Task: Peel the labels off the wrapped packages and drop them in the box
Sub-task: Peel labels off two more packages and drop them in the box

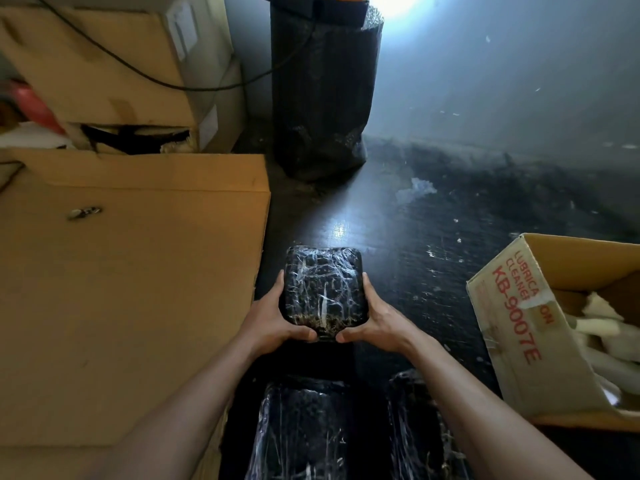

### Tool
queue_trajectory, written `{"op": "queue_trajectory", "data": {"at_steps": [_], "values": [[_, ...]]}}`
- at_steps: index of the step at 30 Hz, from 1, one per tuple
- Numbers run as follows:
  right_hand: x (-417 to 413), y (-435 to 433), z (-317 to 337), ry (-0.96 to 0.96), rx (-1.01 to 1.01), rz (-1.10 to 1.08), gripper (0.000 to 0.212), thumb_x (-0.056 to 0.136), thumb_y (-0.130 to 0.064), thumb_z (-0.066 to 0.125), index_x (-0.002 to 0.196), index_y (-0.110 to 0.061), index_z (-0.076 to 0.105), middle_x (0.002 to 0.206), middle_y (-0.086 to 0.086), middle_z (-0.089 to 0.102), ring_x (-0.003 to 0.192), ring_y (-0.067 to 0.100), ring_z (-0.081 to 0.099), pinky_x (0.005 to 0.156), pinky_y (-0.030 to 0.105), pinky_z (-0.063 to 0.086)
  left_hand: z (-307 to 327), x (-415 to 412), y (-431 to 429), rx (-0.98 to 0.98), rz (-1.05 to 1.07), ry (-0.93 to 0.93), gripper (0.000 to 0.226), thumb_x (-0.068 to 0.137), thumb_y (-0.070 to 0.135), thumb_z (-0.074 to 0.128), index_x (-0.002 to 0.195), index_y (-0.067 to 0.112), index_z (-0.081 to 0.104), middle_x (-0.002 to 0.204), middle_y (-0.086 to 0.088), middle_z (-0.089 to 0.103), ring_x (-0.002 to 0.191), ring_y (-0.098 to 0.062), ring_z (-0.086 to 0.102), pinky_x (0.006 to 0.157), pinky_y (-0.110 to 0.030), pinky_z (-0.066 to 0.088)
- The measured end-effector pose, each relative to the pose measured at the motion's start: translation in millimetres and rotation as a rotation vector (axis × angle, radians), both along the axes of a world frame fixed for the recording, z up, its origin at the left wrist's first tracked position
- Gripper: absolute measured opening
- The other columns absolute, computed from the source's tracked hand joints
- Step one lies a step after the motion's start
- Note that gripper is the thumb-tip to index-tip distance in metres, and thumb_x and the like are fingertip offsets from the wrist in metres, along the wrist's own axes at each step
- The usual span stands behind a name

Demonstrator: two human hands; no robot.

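Both the left hand (277,318) and right hand (375,322) close their grip on the near corners of a black wrapped package (323,289), no label visible on it, so slick film could slip free before reaching the box (512,327) rightward.

- Three wrapped packages: one package (325,289) at centre frame between the hands, a second package (298,427) at bottom centre, a third package (415,427) just right of it.
- Two hands: left hand (273,315), right hand (377,318).
- One open box (512,341) with red lettering, at right.
- One large flat carton (131,271) at left.
- Two stacked cartons (104,64) at upper left.
- One tall black roll (322,91) at top centre.
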State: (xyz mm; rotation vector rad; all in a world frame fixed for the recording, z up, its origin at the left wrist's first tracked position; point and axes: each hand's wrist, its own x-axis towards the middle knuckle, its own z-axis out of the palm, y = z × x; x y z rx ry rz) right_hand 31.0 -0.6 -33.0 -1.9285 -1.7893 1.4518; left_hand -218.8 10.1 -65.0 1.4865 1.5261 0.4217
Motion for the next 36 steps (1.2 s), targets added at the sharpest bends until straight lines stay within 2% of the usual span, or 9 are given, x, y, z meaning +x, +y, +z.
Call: {"op": "queue_trajectory", "data": {"at_steps": [5,10,13,16,18,24,28,33,36], "values": [[-7,-28,27,0.072,0.102,0.004,0.142,0.067,-0.042,0.091,0.152,-0.043,-0.023,0.145,-0.01,0.048,0.127,0.01,0.046,0.104,0.027,0.035,31,-13,-18,0.101,-0.017,-0.03,0.162,0.033,0.065,0.098,0.163,0.036,0.005,0.16,0.006,0.041,0.143,-0.016,0.042,0.115,-0.036,0.04],[-12,-63,50,0.112,0.209,0.042,0.136,0.065,-0.045,0.09,0.149,-0.053,-0.016,0.146,-0.009,0.051,0.131,0.015,0.05,0.115,0.045,0.037,46,-20,-53,0.204,-0.021,-0.045,0.156,0.033,0.072,0.096,0.162,0.038,0.014,0.158,0.008,0.044,0.143,-0.014,0.043,0.116,-0.044,0.041],[-15,-89,59,0.123,0.225,0.068,0.135,0.067,-0.048,0.089,0.152,-0.049,-0.015,0.146,-0.007,0.051,0.131,0.016,0.05,0.115,0.047,0.037,47,-23,-80,0.198,0.003,-0.085,0.157,0.035,0.068,0.098,0.162,0.036,0.012,0.158,0.01,0.043,0.143,-0.012,0.044,0.116,-0.044,0.041],[-18,-119,62,0.127,0.215,0.104,0.135,0.072,-0.048,0.086,0.153,-0.042,-0.021,0.152,-0.003,0.046,0.129,0.011,0.044,0.115,0.038,0.033,45,-29,-110,0.192,0.005,-0.101,0.155,0.037,0.064,0.1,0.161,0.042,0.01,0.156,0.009,0.046,0.141,-0.012,0.046,0.115,-0.045,0.042],[-21,-140,61,0.118,0.205,0.129,0.133,0.075,-0.045,0.085,0.153,-0.037,-0.024,0.153,-0.002,0.044,0.124,0.007,0.041,0.107,0.03,0.031,45,-33,-132,0.169,0.002,-0.109,0.156,0.037,0.063,0.1,0.161,0.042,0.009,0.155,0.011,0.047,0.14,-0.01,0.047,0.115,-0.043,0.042],[-34,-194,42,0.08,0.168,0.129,0.142,0.071,-0.058,0.081,0.147,-0.037,-0.037,0.16,-0.001,0.036,0.14,0.017,0.039,0.113,0.036,0.032,41,-45,-193,0.12,-0.017,-0.137,0.154,0.04,0.061,0.1,0.16,0.048,0.004,0.154,0.016,0.047,0.136,-0.008,0.051,0.112,-0.043,0.046],[-39,-224,34,0.094,0.17,0.12,0.14,0.074,-0.05,0.083,0.148,-0.035,-0.034,0.154,-0.003,0.042,0.128,0.008,0.041,0.103,0.028,0.032,34,-47,-222,0.116,-0.025,-0.106,0.156,0.04,0.067,0.097,0.16,0.046,0.001,0.16,0.014,0.037,0.141,-0.013,0.045,0.113,-0.046,0.044],[-42,-246,16,0.064,0.132,0.084,0.145,0.067,-0.056,0.084,0.149,-0.035,-0.034,0.153,-0.002,0.043,0.13,0.013,0.045,0.108,0.031,0.036,24,-46,-246,0.089,-0.031,-0.048,0.161,0.037,0.074,0.094,0.163,0.036,0.0,0.163,0.01,0.033,0.147,-0.015,0.037,0.118,-0.043,0.037],[-45,-256,8,0.061,0.093,0.062,0.145,0.069,-0.053,0.085,0.149,-0.031,-0.035,0.151,-0.002,0.045,0.128,0.013,0.045,0.106,0.029,0.035,16,-45,-252,0.045,-0.026,-0.046,0.161,0.037,0.069,0.096,0.163,0.038,0.0,0.159,0.011,0.038,0.144,-0.015,0.041,0.116,-0.04,0.039]]}}
